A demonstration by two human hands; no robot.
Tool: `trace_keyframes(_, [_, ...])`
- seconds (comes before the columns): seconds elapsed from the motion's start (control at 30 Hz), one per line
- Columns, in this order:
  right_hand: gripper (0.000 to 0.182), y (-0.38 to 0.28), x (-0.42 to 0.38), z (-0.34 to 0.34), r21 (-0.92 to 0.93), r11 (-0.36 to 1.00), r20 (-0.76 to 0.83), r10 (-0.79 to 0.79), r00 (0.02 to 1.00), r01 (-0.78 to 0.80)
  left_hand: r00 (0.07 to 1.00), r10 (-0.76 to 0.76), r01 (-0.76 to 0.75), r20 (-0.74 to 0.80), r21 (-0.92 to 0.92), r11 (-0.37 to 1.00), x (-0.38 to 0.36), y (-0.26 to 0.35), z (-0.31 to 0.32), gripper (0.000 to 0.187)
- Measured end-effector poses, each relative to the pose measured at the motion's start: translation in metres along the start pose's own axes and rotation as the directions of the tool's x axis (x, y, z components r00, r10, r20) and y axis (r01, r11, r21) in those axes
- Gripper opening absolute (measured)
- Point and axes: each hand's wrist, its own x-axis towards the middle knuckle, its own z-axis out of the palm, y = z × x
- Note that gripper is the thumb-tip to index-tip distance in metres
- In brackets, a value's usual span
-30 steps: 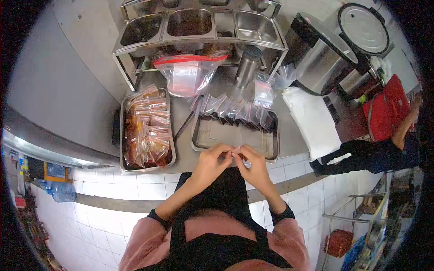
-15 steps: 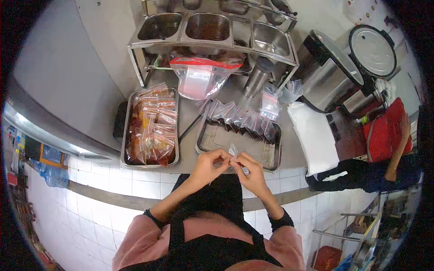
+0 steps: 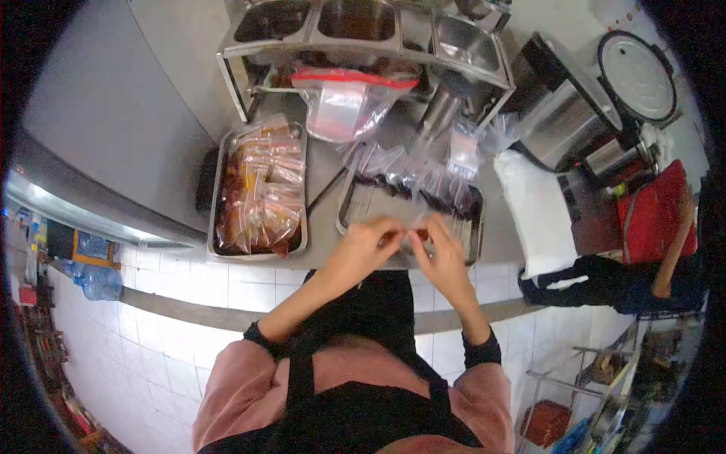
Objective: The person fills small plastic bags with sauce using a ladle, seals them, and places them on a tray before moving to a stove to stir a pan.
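Observation:
Just in front of the right tray's near edge, my left hand (image 3: 372, 244) and my right hand (image 3: 439, 250) pinch a small clear plastic bag (image 3: 412, 225) between them, fingertips close together. The bag's contents cannot be made out. Behind my hands, small bags of dark filling (image 3: 423, 181) stand in a row in the metal tray (image 3: 342, 208). To the left, another metal tray (image 3: 304, 219) holds a pile of zip bags with reddish-orange contents (image 3: 265, 189).
A red-topped zip bag (image 3: 344, 110) lies before a rack of metal pans (image 3: 355, 53). At right are white cloth or paper (image 3: 533, 216), a large cooker (image 3: 563, 113) and a person's arm (image 3: 673, 242) by a red item (image 3: 654, 216).
Both my hands have moved slightly up and to the right, still pinched together at the small bag. The whole view has shifted, with the trays now a little higher and further right.

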Motion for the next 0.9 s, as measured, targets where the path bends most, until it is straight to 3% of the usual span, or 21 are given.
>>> trace_keyframes(0.1, [0.011, 0.004, -0.001, 0.004, -0.031, 0.999, -0.013, -0.014, 1.0, 0.014, 0.999, -0.043, 0.043, 0.009, -0.001, 0.999, 0.001, 0.003, 0.0, 0.012])
trace_keyframes(0.27, [0.013, 0.008, -0.006, 0.017, -0.076, 0.994, -0.061, 0.073, 0.995, -0.078, 0.991, 0.106, -0.092, -0.086, 0.148, 0.985, -0.002, -0.001, 0.01, 0.012])
trace_keyframes(0.37, [0.012, 0.002, -0.004, 0.019, 0.006, 0.992, -0.08, 0.13, 0.988, -0.13, 0.991, 0.053, -0.043, -0.122, 0.082, 0.996, -0.002, 0.003, 0.007, 0.015])
trace_keyframes(0.47, [0.01, 0.003, 0.004, 0.027, 0.044, 0.999, -0.104, 0.007, 0.995, -0.002, 0.989, -0.013, 0.014, -0.146, 0.004, 1.0, -0.007, -0.006, 0.003, 0.019])
trace_keyframes(0.5, [0.011, 0.002, 0.004, 0.028, 0.047, 0.998, -0.071, -0.04, 0.997, 0.043, 0.987, -0.133, 0.125, -0.092, -0.085, 0.988, -0.009, 0.004, -0.007, 0.019])
trace_keyframes(0.53, [0.011, 0.005, 0.004, 0.031, 0.027, 0.993, -0.085, -0.111, 0.99, 0.114, 0.994, -0.076, 0.067, -0.084, -0.106, 0.992, -0.012, -0.011, -0.005, 0.019])
trace_keyframes(0.57, [0.01, 0.002, 0.005, 0.031, 0.008, 0.999, 0.003, -0.048, 0.999, 0.048, 0.991, -0.038, 0.019, -0.126, -0.144, 0.989, -0.016, -0.013, -0.007, 0.018])
trace_keyframes(0.6, [0.01, -0.005, 0.008, 0.033, 0.039, 0.996, 0.017, -0.083, 0.996, 0.082, 0.992, -0.119, 0.113, -0.049, -0.113, 0.987, -0.017, -0.01, -0.017, 0.018])
trace_keyframes(0.63, [0.011, 0.008, 0.007, 0.037, -0.017, 0.991, 0.045, -0.129, 0.991, 0.13, 0.992, -0.061, 0.042, -0.114, -0.165, 0.985, -0.021, -0.027, -0.011, 0.016])
trace_keyframes(0.67, [0.013, 0.009, 0.013, 0.042, -0.008, 0.962, 0.037, -0.273, 0.961, 0.273, 0.984, -0.038, 0.009, -0.175, -0.164, 0.986, -0.025, -0.027, -0.017, 0.015])
trace_keyframes(0.73, [0.014, 0.0, 0.019, 0.046, 0.044, 0.979, 0.154, -0.203, 0.967, 0.199, 0.963, -0.025, -0.014, -0.268, -0.144, 0.99, -0.035, -0.029, -0.026, 0.014])
trace_keyframes(0.9, [0.015, -0.001, 0.033, 0.055, 0.104, 0.962, 0.321, -0.272, 0.907, 0.252, 0.954, -0.07, 0.014, -0.291, -0.192, 0.981, -0.043, -0.037, -0.034, 0.014])
